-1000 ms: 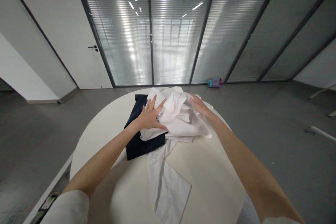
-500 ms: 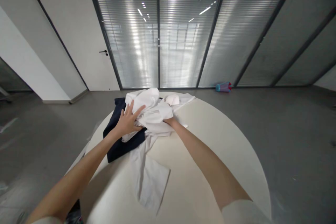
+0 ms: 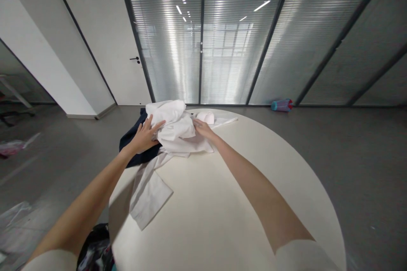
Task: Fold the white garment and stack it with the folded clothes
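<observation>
A bunched white garment (image 3: 173, 120) lies in a heap at the far side of the round table, with a long white sleeve-like piece (image 3: 151, 199) trailing toward me on the left. Dark navy cloth (image 3: 144, 154) shows beneath and left of the heap. My left hand (image 3: 144, 135) rests on the heap's left side, fingers spread. At its right side my right hand (image 3: 203, 128) has its fingers closed together at the edge of the white cloth; the fingertips are partly hidden. Beyond that hand sits a small pale pinkish-white bundle (image 3: 206, 117).
The white round table (image 3: 254, 169) has a curved edge on the right. On the floor by the glass partition lies a blue and red cylindrical item (image 3: 281, 105). A dark bag-like thing (image 3: 97, 247) is at lower left, and clear plastic (image 3: 15, 216) lies on the floor.
The white heap and its trailing piece have shifted left along the table with both hands. My right hand, earlier partly under the cloth, now shows more fully. The view has turned slightly left.
</observation>
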A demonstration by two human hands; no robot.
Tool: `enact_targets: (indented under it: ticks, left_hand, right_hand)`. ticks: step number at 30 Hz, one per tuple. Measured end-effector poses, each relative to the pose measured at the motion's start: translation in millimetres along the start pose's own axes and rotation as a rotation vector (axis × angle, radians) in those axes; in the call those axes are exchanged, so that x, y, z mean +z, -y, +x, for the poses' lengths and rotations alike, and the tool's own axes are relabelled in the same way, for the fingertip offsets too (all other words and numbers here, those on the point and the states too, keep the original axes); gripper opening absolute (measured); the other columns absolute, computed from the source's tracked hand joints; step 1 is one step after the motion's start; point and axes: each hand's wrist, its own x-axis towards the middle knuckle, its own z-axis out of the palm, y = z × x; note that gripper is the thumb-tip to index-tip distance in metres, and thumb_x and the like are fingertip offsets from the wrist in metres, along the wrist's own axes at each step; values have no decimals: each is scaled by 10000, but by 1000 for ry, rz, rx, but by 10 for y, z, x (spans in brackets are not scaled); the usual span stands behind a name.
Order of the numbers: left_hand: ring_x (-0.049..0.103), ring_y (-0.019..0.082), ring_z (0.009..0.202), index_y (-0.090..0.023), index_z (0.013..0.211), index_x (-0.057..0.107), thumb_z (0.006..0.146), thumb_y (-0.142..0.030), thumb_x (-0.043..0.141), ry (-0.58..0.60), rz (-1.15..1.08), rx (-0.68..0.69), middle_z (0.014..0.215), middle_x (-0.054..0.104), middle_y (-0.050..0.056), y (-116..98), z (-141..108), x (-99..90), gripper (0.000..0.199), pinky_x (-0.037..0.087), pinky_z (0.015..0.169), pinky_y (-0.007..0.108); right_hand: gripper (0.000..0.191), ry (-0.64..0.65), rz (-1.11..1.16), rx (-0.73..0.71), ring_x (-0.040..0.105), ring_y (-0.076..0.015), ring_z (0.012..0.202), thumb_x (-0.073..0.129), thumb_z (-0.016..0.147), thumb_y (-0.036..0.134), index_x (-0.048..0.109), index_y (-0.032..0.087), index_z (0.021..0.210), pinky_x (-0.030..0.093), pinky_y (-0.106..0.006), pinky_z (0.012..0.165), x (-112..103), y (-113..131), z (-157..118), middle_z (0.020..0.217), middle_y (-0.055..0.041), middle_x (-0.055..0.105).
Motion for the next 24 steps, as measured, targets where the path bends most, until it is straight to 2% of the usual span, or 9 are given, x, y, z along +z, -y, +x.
enact_targets:
  ticks: [3, 5, 7, 9, 11, 13, 17, 20, 24]
  left_hand:
    - [20, 483, 1496, -237, 1486, 466, 924, -418, 568, -26, -132, -12, 1676, -8, 121, -21, 44, -146, 599, 183, 1149, 654]
    - [28, 433, 1514, -203, 1369, 599, 995, -441, 428, -149, -194, -45, 1675, 68, 105, -135, 113, -288, 475, 167, 1178, 608]
    - [60, 376, 1527, -214, 1314, 639, 1002, -508, 389, -284, -186, -64, 1663, 152, 89, -320, 221, -427, 496, 156, 1202, 555]
    - [66, 375, 1525, -245, 1369, 592, 962, -592, 438, -342, -118, -74, 1651, 200, 78, -522, 362, -512, 557, 135, 1203, 564]
    - [43, 441, 1508, -269, 1459, 495, 903, -657, 499, -309, -33, -101, 1652, 198, 87, -676, 509, -502, 678, 103, 1170, 649]
    - [23, 525, 1477, -275, 1512, 418, 850, -677, 557, -208, 35, -130, 1654, 178, 121, -751, 628, -394, 786, 81, 1102, 747]
    - [55, 587, 1440, -245, 1536, 369, 799, -517, 671, -57, 124, -130, 1635, 191, 197, -742, 694, -69, 841, 113, 1029, 800]
    - [71, 560, 1449, -219, 1542, 347, 801, -412, 674, -103, 139, -108, 1628, 196, 211, -742, 629, 29, 832, 105, 1053, 774]
    - [34, 477, 1492, -231, 1507, 405, 873, -512, 590, -213, 91, -106, 1633, 229, 157, -805, 475, -89, 718, 85, 1125, 700]
  right_hand:
    - [460, -152, 57, 47, 644, -278, 1133, 500, 926, 497, 666, 175, 1208, 459, -469, 1031, -525, -110, -393, 1172, -131, 712]
    - [470, -213, 82, 74, 702, -279, 970, 518, 899, 552, 701, 165, 1094, 519, -472, 936, -856, -189, -789, 990, -131, 749]
    - [460, -282, 130, 112, 715, -266, 877, 580, 848, 593, 715, 174, 983, 547, -446, 877, -1113, -253, -1227, 913, -121, 752]
    - [433, -311, 144, 162, 714, -257, 874, 623, 819, 589, 713, 187, 949, 547, -423, 874, -1267, -289, -1638, 899, -110, 752]
    - [421, -316, 147, 204, 713, -259, 894, 637, 807, 587, 710, 194, 939, 546, -417, 877, -1320, -297, -1963, 897, -105, 752]
    - [416, -311, 149, 225, 712, -265, 918, 638, 802, 588, 710, 201, 936, 544, -419, 883, -1298, -294, -2178, 907, -104, 753]
    - [416, -295, 167, 252, 712, -261, 899, 620, 799, 590, 710, 210, 941, 550, -411, 846, -1167, -324, -2333, 919, -103, 752]
    - [401, -250, 130, 257, 704, -250, 838, 627, 782, 578, 714, 209, 912, 547, -398, 796, -1089, -381, -2342, 893, -95, 748]
    - [379, -214, 54, 208, 685, -234, 808, 617, 798, 560, 724, 214, 909, 533, -377, 770, -1053, -443, -2368, 879, -74, 742]
